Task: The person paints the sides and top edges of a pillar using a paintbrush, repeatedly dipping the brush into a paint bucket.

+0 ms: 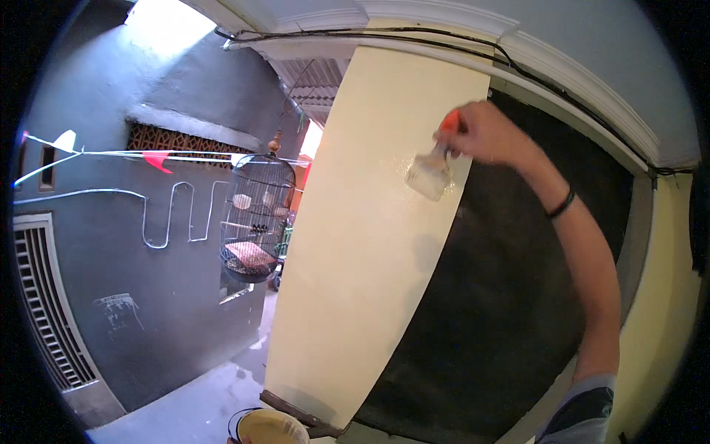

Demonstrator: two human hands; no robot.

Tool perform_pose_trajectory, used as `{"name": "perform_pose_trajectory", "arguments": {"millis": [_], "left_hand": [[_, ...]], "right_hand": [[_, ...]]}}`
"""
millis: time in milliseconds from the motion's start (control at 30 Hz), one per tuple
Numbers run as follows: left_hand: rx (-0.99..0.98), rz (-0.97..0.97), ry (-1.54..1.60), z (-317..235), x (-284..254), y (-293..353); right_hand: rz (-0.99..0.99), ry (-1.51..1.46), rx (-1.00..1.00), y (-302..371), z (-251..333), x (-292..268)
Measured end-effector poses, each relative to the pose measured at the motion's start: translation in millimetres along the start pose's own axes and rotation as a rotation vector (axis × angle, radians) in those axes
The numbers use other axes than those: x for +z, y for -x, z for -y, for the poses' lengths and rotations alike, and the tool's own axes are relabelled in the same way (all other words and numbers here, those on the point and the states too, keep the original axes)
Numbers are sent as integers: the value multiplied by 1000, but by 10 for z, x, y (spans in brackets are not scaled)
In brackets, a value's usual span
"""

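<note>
Pale yellow paint covers the tall wall section [347,244] in front of us, and the person's right hand [484,133] is up near its right edge, fingers closed around the orange handle [450,121] of a wide, flat paintbrush [430,176]. The brush points down and to the left from the hand, its pale bristles against the yellow surface, where a wet shine shows around them. Behind the hand, a black wristband [562,205] circles the wrist. To the right of and below the hand is a dark panel [503,281]; above it run black cables [414,32]. Well to the hand's left hangs a domed wire birdcage [259,214], with a red pennant [157,160] on a line beyond it. Far below and left of the hand, a paint bucket [301,431] reaches the lower edge. I can't make out the left hand, so I cannot tell its state.
</note>
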State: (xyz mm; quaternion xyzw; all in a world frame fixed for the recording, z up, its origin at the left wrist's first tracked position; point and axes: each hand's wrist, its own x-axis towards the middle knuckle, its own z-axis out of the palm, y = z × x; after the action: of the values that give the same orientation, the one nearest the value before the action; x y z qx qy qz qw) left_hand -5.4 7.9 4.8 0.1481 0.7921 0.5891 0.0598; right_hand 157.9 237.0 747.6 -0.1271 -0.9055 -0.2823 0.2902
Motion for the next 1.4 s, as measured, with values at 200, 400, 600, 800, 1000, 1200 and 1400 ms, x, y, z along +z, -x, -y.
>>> {"name": "perform_pose_trajectory", "arguments": {"millis": [200,400,600,800,1000,1200,1400], "left_hand": [[-3,20,34,-32,-31,-20],[1,36,-6,-97,-41,-40],[-36,43,40,0,-62,-18],[-21,74,77,62,-33,-107],[-30,53,21,9,-40,-24],[-24,52,-9,-58,-42,-70],[-42,39,-29,-55,-63,-17]], "right_hand": [[-330,517,-63,-368,-108,-568],[-93,969,-388,259,-238,447],[-158,451,-326,704,597,584],[-515,754,-246,-12,-24,116],[-472,841,-220,-438,-284,232],[-359,857,-232,-420,-252,516],[-223,558,-290,-36,554,600]]}}
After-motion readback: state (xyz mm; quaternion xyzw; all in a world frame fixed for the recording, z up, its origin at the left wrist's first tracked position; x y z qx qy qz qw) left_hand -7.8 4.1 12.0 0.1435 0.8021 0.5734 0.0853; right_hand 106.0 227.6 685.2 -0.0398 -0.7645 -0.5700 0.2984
